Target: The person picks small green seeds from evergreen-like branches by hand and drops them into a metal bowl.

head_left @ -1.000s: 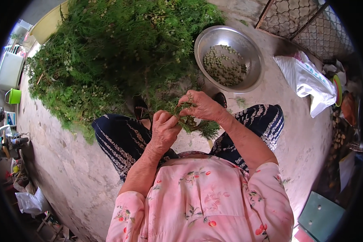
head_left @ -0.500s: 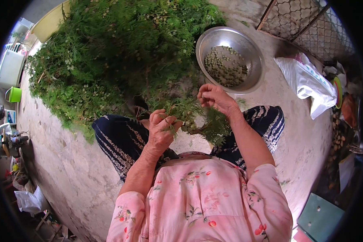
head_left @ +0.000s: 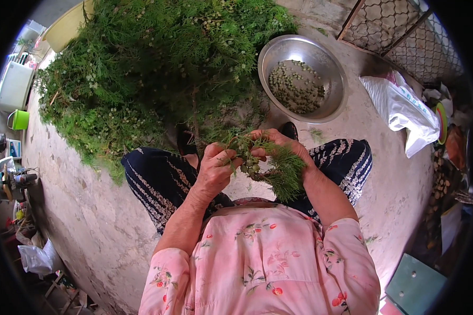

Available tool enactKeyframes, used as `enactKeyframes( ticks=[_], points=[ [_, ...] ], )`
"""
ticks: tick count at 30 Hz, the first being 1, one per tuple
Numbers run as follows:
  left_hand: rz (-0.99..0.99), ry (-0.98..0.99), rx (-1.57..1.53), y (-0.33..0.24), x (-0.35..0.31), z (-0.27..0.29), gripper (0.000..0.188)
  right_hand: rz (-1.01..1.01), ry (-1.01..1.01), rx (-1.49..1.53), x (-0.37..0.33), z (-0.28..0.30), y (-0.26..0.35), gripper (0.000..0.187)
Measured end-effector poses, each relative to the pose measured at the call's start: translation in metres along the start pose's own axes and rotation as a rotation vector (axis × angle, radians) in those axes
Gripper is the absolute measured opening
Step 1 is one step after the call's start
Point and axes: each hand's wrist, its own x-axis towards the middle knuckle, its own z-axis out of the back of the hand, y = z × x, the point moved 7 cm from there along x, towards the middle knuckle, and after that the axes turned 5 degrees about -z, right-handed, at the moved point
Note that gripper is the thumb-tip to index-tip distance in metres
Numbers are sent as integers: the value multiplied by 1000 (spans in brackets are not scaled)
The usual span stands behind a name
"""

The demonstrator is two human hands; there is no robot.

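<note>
Between my knees, my left hand (head_left: 217,167) is closed round the stem of a feathery evergreen branch (head_left: 285,173). A cluster of round green cones (head_left: 251,166) shows on it between my two hands. My right hand (head_left: 283,143) has its fingers curled in at that cluster, pinching among the cones; its fingertips are partly hidden by foliage. The branch's leafy end hangs under my right wrist. Beyond my right hand stands a wide metal basin (head_left: 335,105), with many loose green cones (head_left: 297,86) in its bottom.
A large heap of cut evergreen branches (head_left: 142,68) covers the floor ahead and to the left. At right lie a white sack (head_left: 402,113) and a metal lattice (head_left: 389,31). A green bucket (head_left: 19,120) stands far left, and a green board (head_left: 416,283) lies near right.
My right hand has come back from near the basin to the branch, now close beside my left hand. The cone cluster shows more plainly. My left hand has shifted slightly right.
</note>
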Motion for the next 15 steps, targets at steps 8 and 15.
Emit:
enactKeyframes(
  ticks=[8, 15],
  points=[
    [39, 27, -35, 4, -4, -2, 30, 91, -25, -167, 6, -6, 14, 24],
    [44, -17, -37, 7, -4, 1, 31, 170, -57, -89, 11, 3, 0, 13]
  ],
)
